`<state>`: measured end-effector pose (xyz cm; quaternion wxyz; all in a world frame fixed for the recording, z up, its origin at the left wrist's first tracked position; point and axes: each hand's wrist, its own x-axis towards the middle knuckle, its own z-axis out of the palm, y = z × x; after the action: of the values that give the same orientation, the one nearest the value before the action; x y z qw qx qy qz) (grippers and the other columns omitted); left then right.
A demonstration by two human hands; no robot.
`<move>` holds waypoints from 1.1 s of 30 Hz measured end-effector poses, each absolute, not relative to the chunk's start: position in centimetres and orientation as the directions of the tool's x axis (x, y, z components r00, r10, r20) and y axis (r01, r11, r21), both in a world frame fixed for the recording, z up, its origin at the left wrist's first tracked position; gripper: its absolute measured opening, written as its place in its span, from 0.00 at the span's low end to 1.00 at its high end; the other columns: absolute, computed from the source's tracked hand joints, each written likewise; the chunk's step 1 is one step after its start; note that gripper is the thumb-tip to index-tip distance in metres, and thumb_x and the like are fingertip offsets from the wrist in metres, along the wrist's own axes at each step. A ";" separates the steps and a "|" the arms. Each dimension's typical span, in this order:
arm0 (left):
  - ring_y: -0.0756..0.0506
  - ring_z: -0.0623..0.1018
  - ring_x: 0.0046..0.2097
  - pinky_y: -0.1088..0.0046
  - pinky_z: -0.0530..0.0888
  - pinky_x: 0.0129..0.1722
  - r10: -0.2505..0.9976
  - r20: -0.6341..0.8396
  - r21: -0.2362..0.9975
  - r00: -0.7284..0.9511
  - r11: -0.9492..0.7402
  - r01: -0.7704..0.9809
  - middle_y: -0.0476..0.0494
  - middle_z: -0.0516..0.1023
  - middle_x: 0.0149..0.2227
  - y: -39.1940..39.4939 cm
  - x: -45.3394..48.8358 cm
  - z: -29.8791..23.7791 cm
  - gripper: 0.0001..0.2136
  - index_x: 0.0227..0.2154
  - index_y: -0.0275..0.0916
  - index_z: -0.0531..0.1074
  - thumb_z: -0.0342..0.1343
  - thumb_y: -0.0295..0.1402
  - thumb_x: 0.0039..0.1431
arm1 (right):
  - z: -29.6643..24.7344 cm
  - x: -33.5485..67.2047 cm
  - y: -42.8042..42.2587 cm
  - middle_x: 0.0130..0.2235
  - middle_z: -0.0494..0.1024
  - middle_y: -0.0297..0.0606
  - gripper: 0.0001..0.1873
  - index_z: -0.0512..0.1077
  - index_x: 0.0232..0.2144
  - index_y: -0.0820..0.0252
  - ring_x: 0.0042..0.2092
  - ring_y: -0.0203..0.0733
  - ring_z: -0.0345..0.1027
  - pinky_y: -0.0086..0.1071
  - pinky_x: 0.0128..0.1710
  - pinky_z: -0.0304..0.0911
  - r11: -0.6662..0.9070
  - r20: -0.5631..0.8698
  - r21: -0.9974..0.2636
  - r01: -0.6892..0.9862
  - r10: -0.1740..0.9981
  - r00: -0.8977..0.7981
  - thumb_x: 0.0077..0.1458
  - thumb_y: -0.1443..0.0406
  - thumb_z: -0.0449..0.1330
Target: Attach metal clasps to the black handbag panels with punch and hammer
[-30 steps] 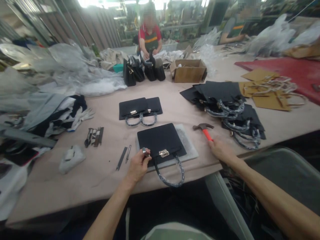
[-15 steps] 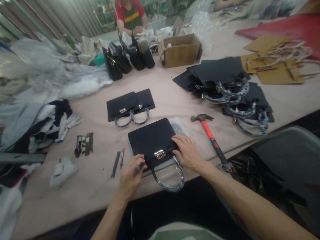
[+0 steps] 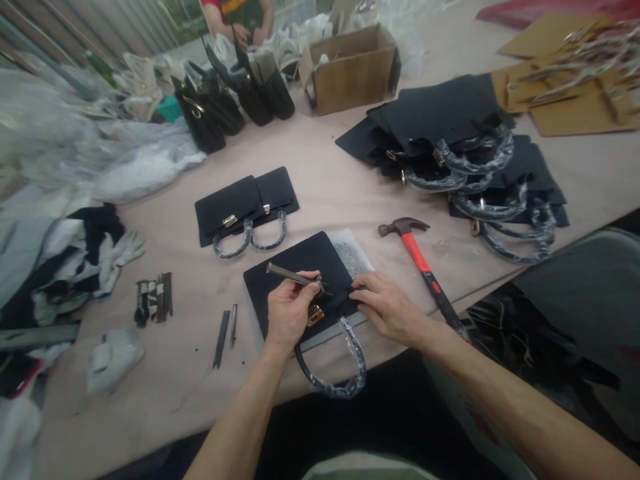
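A black handbag panel lies flat at the near edge of the table, partly over a pale slab. It carries a shiny metal clasp and a plastic-wrapped handle that hangs over the edge. My left hand is closed round a metal punch, slanted over the panel just above the clasp. My right hand pinches the panel's right edge, near the handle's end; its fingertips partly hide what they grip. To the right lies a claw hammer with a red and black handle.
A dark flat tool and a thin metal rod lie left of the panel. Further panels lie behind it, with a pile at right. Finished black bags, a cardboard box and a person are beyond.
My left hand has moved from the panel's lower left corner to above the clasp, bringing the punch across it. My right hand stays at the right edge, its fingers now pinching. The view has tilted down.
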<state>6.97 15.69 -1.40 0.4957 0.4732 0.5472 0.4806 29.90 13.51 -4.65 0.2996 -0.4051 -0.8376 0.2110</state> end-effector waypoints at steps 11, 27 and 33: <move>0.50 0.80 0.29 0.82 0.70 0.19 0.988 -0.154 0.972 -0.013 0.154 0.178 0.43 0.85 0.41 15.2 8.7 -2.0 0.09 0.38 0.38 0.82 0.65 0.34 0.54 | -5.4 30.3 14.3 0.47 0.74 0.43 0.10 0.72 0.41 0.59 0.51 0.49 0.66 0.48 0.53 0.61 0.540 0.360 -0.726 0.427 0.826 -0.433 0.57 0.73 0.61; 0.43 0.84 0.46 0.66 0.81 0.50 0.977 0.164 0.894 0.139 -0.207 0.397 0.43 0.85 0.42 15.3 9.0 -2.8 0.04 0.37 0.39 0.79 0.60 0.29 0.59 | -5.9 30.3 14.2 0.48 0.74 0.43 0.10 0.73 0.42 0.57 0.51 0.49 0.66 0.47 0.51 0.61 0.519 0.350 -0.745 0.420 0.839 -0.416 0.58 0.72 0.61; 0.45 0.84 0.43 0.69 0.81 0.46 0.983 0.150 0.906 0.107 -0.180 0.384 0.42 0.84 0.41 15.3 9.1 -3.1 0.05 0.37 0.38 0.78 0.59 0.29 0.59 | -5.8 30.7 14.3 0.49 0.75 0.43 0.10 0.72 0.43 0.56 0.53 0.48 0.67 0.47 0.53 0.61 0.528 0.398 -0.784 0.326 0.832 -0.387 0.58 0.71 0.60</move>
<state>9.14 15.33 -3.14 0.3641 0.6487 0.5269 0.4112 30.73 14.31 -5.77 0.4075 -0.3744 -0.7731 0.3099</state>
